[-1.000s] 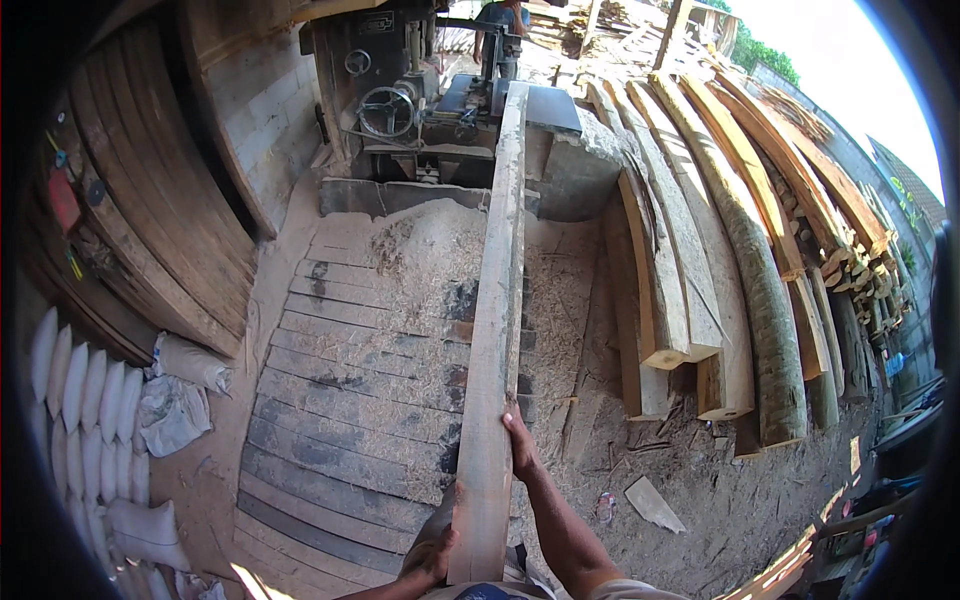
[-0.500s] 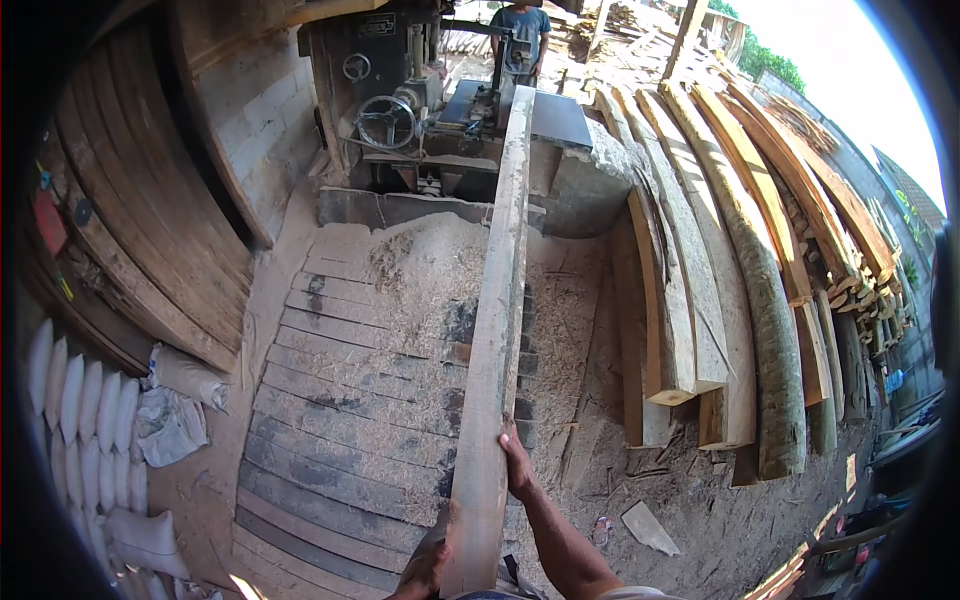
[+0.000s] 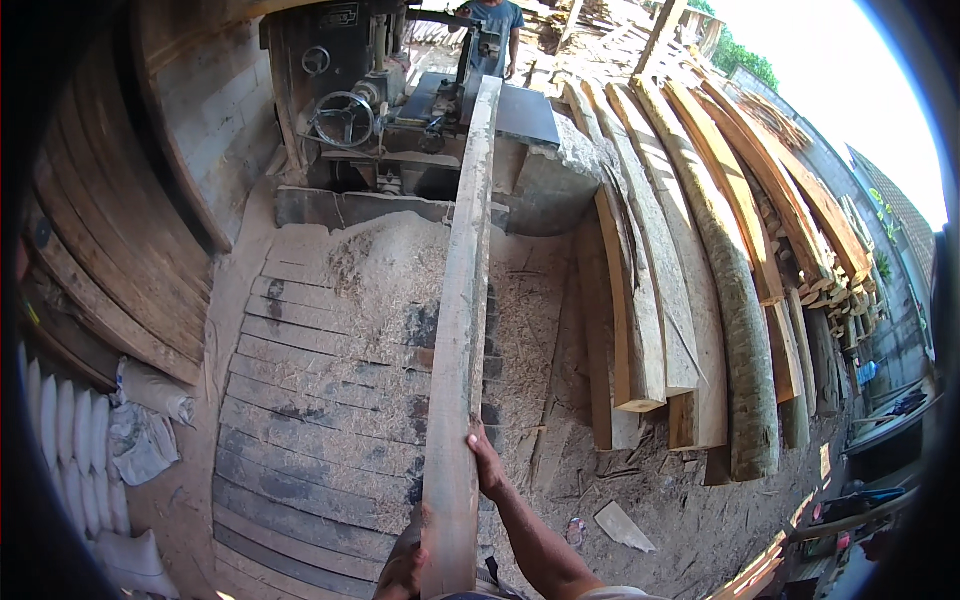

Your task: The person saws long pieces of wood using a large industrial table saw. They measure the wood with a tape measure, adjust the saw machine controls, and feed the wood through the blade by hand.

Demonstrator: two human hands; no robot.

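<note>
pale sawn wood fills the head view: a long plank (image 3: 461, 300) runs from the lower edge up to the saw bench (image 3: 440, 105), its far end resting on the steel table. the right hand (image 3: 487, 462) grips the plank's right edge, thumb over the top face. the left hand (image 3: 402, 568) clasps the left edge near the plank's end, fingers curled round the underside. below lies a slatted wooden floor (image 3: 300, 440) strewn with sawdust (image 3: 375, 265). slabs (image 3: 690, 250) lean in a row to the right. another person (image 3: 497, 25) stands behind the bench. the plank is long and held only at one end, so it could sag, twist or slide off the table; loose sawdust could make footing slip; rough edges could drive splinters into bare palms.
</note>
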